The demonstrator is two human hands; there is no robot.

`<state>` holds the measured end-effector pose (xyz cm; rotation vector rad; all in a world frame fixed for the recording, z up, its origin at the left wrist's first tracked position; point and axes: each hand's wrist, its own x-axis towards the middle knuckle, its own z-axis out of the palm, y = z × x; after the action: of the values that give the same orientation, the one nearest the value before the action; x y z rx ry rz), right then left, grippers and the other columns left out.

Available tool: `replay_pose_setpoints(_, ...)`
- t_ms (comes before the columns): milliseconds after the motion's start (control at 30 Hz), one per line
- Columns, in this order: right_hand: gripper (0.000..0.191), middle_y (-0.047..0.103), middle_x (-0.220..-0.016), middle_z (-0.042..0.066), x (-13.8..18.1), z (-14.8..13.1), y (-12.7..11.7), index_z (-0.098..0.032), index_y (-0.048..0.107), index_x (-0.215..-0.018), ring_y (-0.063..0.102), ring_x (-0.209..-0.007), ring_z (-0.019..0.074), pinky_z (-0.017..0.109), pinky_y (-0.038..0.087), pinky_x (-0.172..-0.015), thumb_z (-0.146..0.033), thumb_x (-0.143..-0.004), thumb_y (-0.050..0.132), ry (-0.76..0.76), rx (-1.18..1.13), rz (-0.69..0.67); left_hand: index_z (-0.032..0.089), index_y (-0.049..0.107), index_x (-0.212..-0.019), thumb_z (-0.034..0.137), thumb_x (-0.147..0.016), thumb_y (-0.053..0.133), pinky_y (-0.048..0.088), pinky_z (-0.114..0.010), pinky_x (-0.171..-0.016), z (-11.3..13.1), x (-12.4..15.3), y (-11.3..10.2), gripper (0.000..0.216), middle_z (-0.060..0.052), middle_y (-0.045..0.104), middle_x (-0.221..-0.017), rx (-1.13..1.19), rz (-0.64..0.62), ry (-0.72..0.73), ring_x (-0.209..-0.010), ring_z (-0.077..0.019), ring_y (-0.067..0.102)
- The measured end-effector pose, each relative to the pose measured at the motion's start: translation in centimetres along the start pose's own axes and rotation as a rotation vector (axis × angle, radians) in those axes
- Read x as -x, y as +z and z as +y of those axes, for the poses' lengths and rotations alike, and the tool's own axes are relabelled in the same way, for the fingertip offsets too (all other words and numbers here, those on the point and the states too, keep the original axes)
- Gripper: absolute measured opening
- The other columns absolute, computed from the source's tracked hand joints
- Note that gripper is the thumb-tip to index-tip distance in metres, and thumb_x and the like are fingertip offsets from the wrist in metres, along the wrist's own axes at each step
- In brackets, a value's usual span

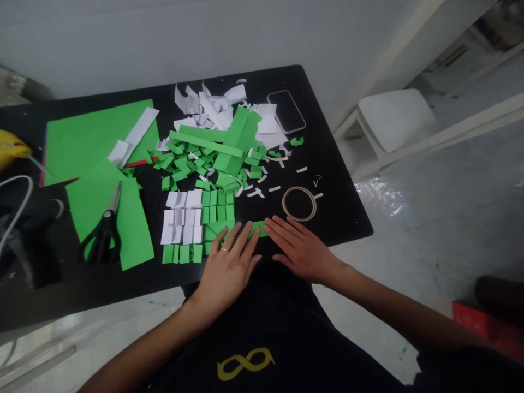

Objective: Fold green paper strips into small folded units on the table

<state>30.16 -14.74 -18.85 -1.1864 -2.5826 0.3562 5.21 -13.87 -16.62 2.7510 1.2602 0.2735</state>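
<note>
A green paper strip [257, 228] lies on the black table near its front edge. My left hand [229, 259] rests flat over the strip's left part, fingers stretched out, a ring on one finger. The fingertips of my right hand [298, 245] lie on its right end, fingers straight and side by side. Beyond my left hand, folded green paper pieces [219, 206] and folded white paper pieces [182, 218] stand in rows. A roll of tape [283, 203] sits just past my right hand, its loose end sticking out.
Heaped green and white paper scraps [225, 136] cover the table's middle. Black scissors [107, 229] lie on green sheets [135, 218] at left, near a yellow tool [12, 148]. A phone-shaped object [286, 112] is at the back right. A white stool [393, 117] stands beyond the table [339, 218].
</note>
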Motion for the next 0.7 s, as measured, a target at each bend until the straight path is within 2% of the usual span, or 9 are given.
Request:
replay_pose_setpoints(167,0.072,0.044,-0.172,0.016,0.8,0.0,0.0,-0.013,0.018,-0.174,0.04,-0.163,0.0311,0.056,0.043,-0.129,-0.042,-0.115,0.048,0.01,0.023,-0.002,0.015,0.055,-0.157,0.028,-0.11,0.054,0.045,-0.056,-0.119,0.0,0.0,0.1,0.049,-0.012,0.056,-0.165,0.009,-0.003,-0.006,-0.147,-0.0369,0.057)
replay_pose_setpoints(433,0.061,0.052,-0.167,0.016,1.0,-0.1,-0.1,-0.01,0.034,-0.169,0.046,-0.159,0.0312,0.054,0.048,-0.127,-0.036,-0.115,0.048,0.014,0.065,0.026,0.016,0.053,-0.158,0.029,-0.11,0.056,0.043,-0.056,-0.12,-0.1,0.1,0.0,0.05,-0.01,0.054,-0.166,0.029,0.0,0.001,-0.148,-0.0366,0.056)
replay_pose_setpoints(700,0.063,0.052,-0.166,0.016,2.0,-0.1,-0.2,-0.013,0.03,-0.171,0.046,-0.159,0.0316,0.056,0.048,-0.126,-0.033,-0.114,0.05,0.031,0.078,0.016,0.014,0.055,-0.157,0.029,-0.11,0.056,0.045,-0.057,-0.119,-0.1,0.1,0.1,0.05,-0.011,0.054,-0.166,0.024,-0.002,0.003,-0.148,-0.0371,0.056)
